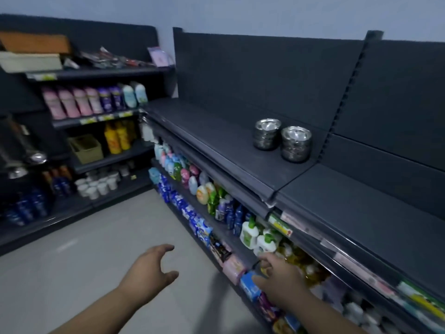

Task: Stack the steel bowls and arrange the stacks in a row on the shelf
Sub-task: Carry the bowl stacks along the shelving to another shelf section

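**OP:** Head view. Where are the bowls?

**TECH:** Two stacks, both on the dark grey metal top shelf (216, 141), toward its right end, near the slotted upright of the back panel. The left stack of round polished steel bowls (266, 134) stands upright. The right stack of round polished steel bowls (296, 143) stands upright just beside it, slightly nearer the shelf's front edge. Can't tell if the two touch. Both are well apart from your hands.

**OP:** L hand?

**TECH:** Your left hand (154, 266) is low in frame, over the pale grey floor (96, 237). Fingers are spread and loosely curved, thumb held apart. Nothing in it.

**OP:** R hand?

**TECH:** Your right hand (279, 280) is low in frame, in front of a stocked lower shelf, back of hand toward the camera. Fingers are partly curled, next to a small blue packet (250, 285) and blurred yellow bottles (296, 259). The area is blurred, so can't tell whether the hand holds or touches anything.

**OP:** Other ref. points?

**TECH:** White bottles w/ green caps (250, 235) stand on the shelf just above your right hand. Pink bottles (69, 102) stand on the far rack at left.
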Demonstrator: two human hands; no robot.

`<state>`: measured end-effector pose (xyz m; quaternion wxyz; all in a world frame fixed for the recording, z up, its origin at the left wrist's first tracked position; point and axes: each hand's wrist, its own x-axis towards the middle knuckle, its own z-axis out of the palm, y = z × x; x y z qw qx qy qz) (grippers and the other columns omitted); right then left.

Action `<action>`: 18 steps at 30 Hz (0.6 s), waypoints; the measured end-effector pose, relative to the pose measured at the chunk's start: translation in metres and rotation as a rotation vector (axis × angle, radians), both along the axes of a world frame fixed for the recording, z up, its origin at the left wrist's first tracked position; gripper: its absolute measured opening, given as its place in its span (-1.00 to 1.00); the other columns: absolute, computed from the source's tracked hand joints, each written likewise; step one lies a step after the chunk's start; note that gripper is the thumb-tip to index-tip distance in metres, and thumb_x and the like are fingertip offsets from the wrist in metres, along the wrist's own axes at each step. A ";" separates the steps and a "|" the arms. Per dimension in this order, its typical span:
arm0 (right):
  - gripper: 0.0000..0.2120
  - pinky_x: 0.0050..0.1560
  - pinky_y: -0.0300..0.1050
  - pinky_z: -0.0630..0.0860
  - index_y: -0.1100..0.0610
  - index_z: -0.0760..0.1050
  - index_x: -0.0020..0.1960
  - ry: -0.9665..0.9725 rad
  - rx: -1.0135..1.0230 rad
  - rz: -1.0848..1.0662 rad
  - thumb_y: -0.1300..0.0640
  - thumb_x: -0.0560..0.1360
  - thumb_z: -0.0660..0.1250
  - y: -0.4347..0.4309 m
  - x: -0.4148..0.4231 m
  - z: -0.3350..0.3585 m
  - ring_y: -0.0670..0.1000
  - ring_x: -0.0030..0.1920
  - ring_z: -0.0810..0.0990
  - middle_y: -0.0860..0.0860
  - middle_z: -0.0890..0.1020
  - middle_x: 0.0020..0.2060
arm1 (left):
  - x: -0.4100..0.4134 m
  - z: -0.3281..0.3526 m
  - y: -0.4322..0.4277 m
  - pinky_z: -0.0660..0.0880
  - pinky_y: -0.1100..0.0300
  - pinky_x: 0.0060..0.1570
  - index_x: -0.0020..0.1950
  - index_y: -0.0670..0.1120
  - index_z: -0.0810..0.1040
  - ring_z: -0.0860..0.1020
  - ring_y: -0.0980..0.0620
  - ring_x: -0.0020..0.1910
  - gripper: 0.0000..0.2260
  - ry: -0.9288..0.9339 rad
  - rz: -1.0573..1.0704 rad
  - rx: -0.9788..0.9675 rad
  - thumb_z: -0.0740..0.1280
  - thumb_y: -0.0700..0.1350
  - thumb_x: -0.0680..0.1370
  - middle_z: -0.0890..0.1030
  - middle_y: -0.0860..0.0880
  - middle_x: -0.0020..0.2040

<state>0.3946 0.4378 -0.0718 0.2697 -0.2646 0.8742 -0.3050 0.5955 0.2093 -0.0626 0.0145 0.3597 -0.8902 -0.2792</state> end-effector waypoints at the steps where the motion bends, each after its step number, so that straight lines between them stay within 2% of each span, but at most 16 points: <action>1: -0.51 0.00 -0.30 0.45 -0.05 0.42 0.35 -0.008 -0.015 -0.002 -0.02 0.44 0.38 -0.013 -0.007 0.001 -0.12 0.04 0.53 -0.12 0.53 0.07 | -0.003 -0.001 -0.009 0.33 0.29 0.27 0.40 0.05 0.36 0.45 0.09 0.29 -0.42 0.004 0.017 0.003 0.45 0.04 0.42 0.43 0.05 0.37; 4: -0.54 -0.14 -0.40 0.45 -0.01 0.43 0.34 0.007 -0.079 0.010 0.04 0.46 0.39 -0.049 -0.036 0.007 -0.15 -0.06 0.53 -0.13 0.51 0.01 | -0.027 -0.001 -0.037 0.33 0.29 0.26 0.41 0.06 0.36 0.45 0.10 0.29 -0.43 0.005 0.041 -0.013 0.44 0.05 0.42 0.43 0.07 0.37; 5: -0.56 -0.11 -0.36 0.47 -0.02 0.44 0.32 0.016 -0.093 0.005 0.03 0.45 0.40 -0.061 -0.049 0.009 -0.14 -0.04 0.53 -0.13 0.52 0.01 | -0.040 0.000 -0.046 0.33 0.29 0.26 0.41 0.06 0.36 0.44 0.11 0.29 -0.43 0.010 0.044 -0.022 0.44 0.05 0.43 0.43 0.07 0.37; 7: -0.55 0.09 -0.16 0.52 -0.03 0.44 0.31 0.034 -0.129 -0.004 0.00 0.44 0.42 -0.084 -0.080 0.012 -0.07 0.06 0.55 -0.10 0.55 0.08 | -0.072 0.004 -0.065 0.33 0.28 0.26 0.40 0.06 0.37 0.45 0.10 0.29 -0.44 0.026 0.048 -0.036 0.44 0.05 0.43 0.43 0.07 0.36; 9: -0.52 0.19 -0.09 0.50 -0.02 0.42 0.34 0.043 -0.149 -0.014 0.01 0.45 0.42 -0.106 -0.116 0.018 -0.02 0.18 0.54 -0.08 0.53 0.13 | -0.110 0.010 -0.084 0.34 0.27 0.25 0.40 0.06 0.37 0.45 0.10 0.28 -0.44 0.046 0.048 -0.047 0.44 0.05 0.43 0.44 0.07 0.36; 15: -0.53 0.12 -0.13 0.50 0.01 0.39 0.36 0.082 -0.187 -0.066 0.05 0.48 0.40 -0.154 -0.213 0.042 -0.03 0.15 0.53 -0.05 0.52 0.15 | -0.222 0.034 -0.133 0.37 0.29 0.17 0.40 0.05 0.38 0.46 0.09 0.26 -0.43 0.149 0.014 -0.035 0.46 0.01 0.42 0.45 0.04 0.34; 18: -0.50 0.08 -0.22 0.43 0.01 0.37 0.38 0.112 -0.160 -0.075 0.03 0.48 0.40 -0.171 -0.250 0.045 -0.07 0.16 0.51 -0.05 0.52 0.19 | -0.270 0.037 -0.153 0.37 0.29 0.18 0.39 0.05 0.39 0.46 0.08 0.27 -0.44 0.201 -0.014 0.012 0.47 -0.02 0.42 0.46 0.03 0.33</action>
